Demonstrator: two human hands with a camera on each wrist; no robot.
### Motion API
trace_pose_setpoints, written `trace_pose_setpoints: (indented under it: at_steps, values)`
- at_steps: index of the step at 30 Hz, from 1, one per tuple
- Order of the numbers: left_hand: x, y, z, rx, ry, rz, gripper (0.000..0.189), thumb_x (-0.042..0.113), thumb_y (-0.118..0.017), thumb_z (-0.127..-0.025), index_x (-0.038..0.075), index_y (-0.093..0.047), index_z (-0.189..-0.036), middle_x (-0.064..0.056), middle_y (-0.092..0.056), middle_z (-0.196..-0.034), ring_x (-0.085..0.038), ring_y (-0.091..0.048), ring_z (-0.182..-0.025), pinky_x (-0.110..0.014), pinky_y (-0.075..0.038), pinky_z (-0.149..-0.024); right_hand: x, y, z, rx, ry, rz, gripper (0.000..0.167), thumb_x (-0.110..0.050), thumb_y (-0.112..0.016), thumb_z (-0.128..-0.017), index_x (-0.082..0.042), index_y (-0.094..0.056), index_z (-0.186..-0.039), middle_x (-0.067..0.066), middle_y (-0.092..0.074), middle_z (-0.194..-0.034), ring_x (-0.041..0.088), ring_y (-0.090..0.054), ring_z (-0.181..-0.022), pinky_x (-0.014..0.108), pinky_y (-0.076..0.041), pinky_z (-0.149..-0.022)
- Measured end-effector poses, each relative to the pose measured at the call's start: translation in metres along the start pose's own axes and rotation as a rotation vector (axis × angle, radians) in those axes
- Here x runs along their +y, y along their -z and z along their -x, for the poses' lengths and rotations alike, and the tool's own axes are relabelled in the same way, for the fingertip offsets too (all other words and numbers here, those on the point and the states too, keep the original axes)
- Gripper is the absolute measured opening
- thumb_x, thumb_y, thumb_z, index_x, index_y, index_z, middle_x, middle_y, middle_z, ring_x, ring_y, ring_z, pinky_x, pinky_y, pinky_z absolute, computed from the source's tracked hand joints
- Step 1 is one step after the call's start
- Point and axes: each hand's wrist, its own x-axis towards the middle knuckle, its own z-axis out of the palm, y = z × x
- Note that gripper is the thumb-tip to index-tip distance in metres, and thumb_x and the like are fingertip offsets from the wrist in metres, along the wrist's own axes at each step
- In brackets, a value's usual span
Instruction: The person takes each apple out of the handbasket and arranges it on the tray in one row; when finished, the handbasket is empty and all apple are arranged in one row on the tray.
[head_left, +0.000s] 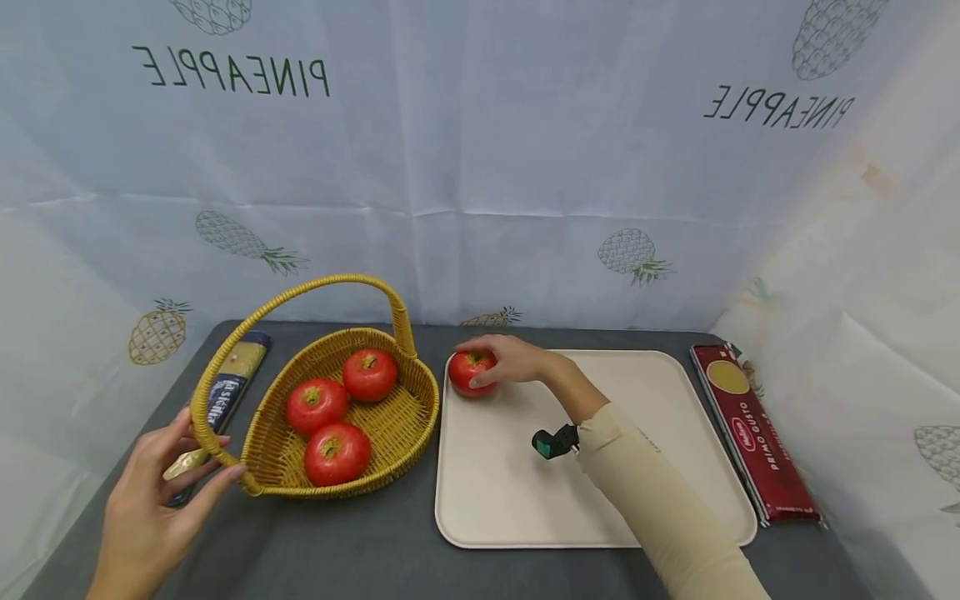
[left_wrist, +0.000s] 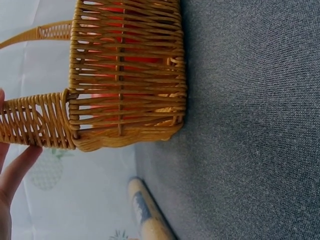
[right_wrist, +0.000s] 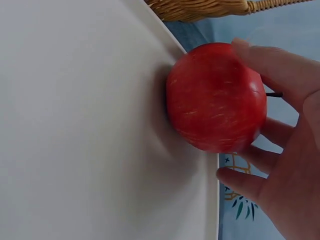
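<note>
A yellow wicker basket (head_left: 405, 450) with a tall arched handle (head_left: 300, 289) stands on the left of the table, three red apples (head_left: 337, 454) inside it. My left hand (head_left: 153, 500) pinches the lower left end of that handle between fingers and thumb; in the left wrist view the thumb touches the wicker (left_wrist: 37, 120). At the far left corner of the cream tray (head_left: 517, 492) sits another red apple (head_left: 467, 372). Around it curl the thumb and fingers of my right hand (head_left: 513, 358). The right wrist view has this apple (right_wrist: 215, 100) close against the tray's rim, its stem toward the palm.
A long dark-blue and clear pasta packet (head_left: 243, 362) lies behind the handle at the left edge. To the tray's right is a red packet (head_left: 753, 433). White cloth with pineapple prints (head_left: 450, 167) hangs around the grey table (head_left: 375, 542).
</note>
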Motion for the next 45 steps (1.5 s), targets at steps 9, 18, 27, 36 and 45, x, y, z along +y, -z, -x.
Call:
trace_pose_setpoints:
  at_steps: [9, 18, 27, 36, 45]
  values:
    - [-0.006, 0.000, 0.001, -0.006, -0.008, -0.038, 0.091, 0.048, -0.071, -0.088, -0.018, -0.041, -0.144, 0.015, -0.052, -0.131, 0.010, -0.061, -0.113, 0.000, -0.055, -0.086, -0.004, 0.013, 0.017, 0.078, 0.059, -0.051, 0.076, -0.032, -0.077, -0.091, -0.018, -0.043, -0.157, 0.006, -0.036, -0.166, 0.030, -0.029, -0.156, 0.060, -0.032, -0.130]
    - [-0.007, 0.001, 0.004, -0.006, 0.009, -0.080, 0.091, 0.050, -0.069, -0.089, -0.017, -0.042, -0.144, 0.018, -0.051, -0.131, 0.012, -0.059, -0.114, 0.002, -0.053, -0.086, -0.017, 0.026, 0.029, 0.113, 0.118, -0.023, 0.076, -0.034, -0.077, -0.090, -0.019, -0.043, -0.156, 0.009, -0.032, -0.168, 0.033, -0.025, -0.158, 0.065, -0.030, -0.129]
    - [-0.002, 0.002, 0.002, -0.010, 0.007, -0.075, 0.092, 0.051, -0.067, -0.090, -0.017, -0.041, -0.145, 0.018, -0.051, -0.132, 0.013, -0.059, -0.113, 0.002, -0.053, -0.085, -0.042, 0.029, 0.034, 0.115, 0.146, 0.032, 0.072, -0.040, -0.078, -0.089, -0.027, -0.048, -0.153, 0.003, -0.036, -0.166, 0.029, -0.030, -0.156, 0.063, -0.035, -0.127]
    - [-0.004, 0.000, 0.003, -0.005, -0.021, -0.053, 0.090, 0.048, -0.069, -0.090, -0.018, -0.041, -0.144, 0.016, -0.052, -0.133, 0.011, -0.060, -0.114, 0.001, -0.054, -0.086, -0.067, 0.024, 0.031, 0.078, 0.244, 0.054, 0.067, -0.033, -0.079, -0.090, -0.024, -0.052, -0.150, 0.000, -0.047, -0.159, 0.023, -0.039, -0.151, 0.051, -0.041, -0.128]
    - [-0.005, 0.001, 0.002, -0.014, -0.018, -0.048, 0.091, 0.048, -0.069, -0.090, -0.018, -0.039, -0.145, 0.016, -0.053, -0.130, 0.011, -0.062, -0.112, 0.000, -0.055, -0.086, -0.087, 0.007, 0.016, 0.006, 0.319, 0.035, 0.067, -0.032, -0.080, -0.090, -0.021, -0.052, -0.150, 0.002, -0.052, -0.155, 0.021, -0.050, -0.142, 0.044, -0.051, -0.120]
